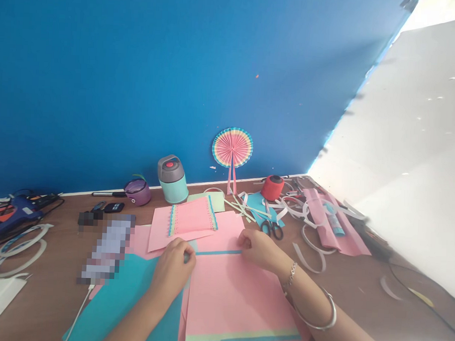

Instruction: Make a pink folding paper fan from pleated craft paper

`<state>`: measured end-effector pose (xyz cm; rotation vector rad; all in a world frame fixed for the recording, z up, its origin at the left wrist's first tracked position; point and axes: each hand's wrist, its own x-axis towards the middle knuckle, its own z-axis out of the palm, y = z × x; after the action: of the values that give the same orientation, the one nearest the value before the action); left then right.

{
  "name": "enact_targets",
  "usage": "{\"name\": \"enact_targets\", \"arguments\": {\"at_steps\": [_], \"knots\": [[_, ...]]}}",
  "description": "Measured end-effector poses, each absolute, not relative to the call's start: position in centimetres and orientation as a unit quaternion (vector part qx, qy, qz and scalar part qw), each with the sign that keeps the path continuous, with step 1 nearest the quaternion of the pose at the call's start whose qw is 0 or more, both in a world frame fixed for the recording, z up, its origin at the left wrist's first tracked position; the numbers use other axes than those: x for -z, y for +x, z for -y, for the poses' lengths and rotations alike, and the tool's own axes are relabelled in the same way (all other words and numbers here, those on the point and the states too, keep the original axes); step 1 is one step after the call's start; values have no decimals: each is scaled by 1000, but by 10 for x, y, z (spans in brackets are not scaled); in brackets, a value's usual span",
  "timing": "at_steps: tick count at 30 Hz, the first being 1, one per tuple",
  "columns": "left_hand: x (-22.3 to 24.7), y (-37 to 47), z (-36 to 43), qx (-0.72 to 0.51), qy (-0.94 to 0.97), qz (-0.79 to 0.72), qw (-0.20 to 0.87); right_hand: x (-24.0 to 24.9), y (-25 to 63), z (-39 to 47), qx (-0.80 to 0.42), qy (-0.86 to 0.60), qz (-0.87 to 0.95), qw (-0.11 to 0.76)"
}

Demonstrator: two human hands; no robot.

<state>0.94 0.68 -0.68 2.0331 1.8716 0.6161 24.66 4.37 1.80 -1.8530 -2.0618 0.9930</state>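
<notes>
A pink paper sheet [240,297] lies before me with a blue paper strip [218,252] across its far edge. Green and blue bands run along its near edge. My right hand [260,250] is closed in a pinch at the strip's right end. By the left end rests my left hand [173,266], fingers curled; a small dark grey thing shows beside the thumb, too hidden to name. Under my left forearm is a teal sheet [131,292]. Behind, a folded pink paper piece [193,217] with blue-and-yellow edges lies on more pink paper.
A round paper fan [232,148] leans on the blue wall. Nearby are a flask [172,180], a red round object [272,187], scissors [272,229] and curled paper strips [310,259]. Leftward lie a phone [109,248], a purple cup [138,192] and a glue gun [16,214].
</notes>
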Motion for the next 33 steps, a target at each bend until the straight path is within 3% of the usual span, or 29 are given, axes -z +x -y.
{"name": "enact_targets", "arguments": {"at_steps": [22, 33], "knots": [[5, 13, -5, -200, 695, -674, 154, -20, 244, -42, -311, -634, 703, 79], [1, 1, -7, -248, 666, -669, 219, -21, 243, -41, -303, -635, 706, 74]]}}
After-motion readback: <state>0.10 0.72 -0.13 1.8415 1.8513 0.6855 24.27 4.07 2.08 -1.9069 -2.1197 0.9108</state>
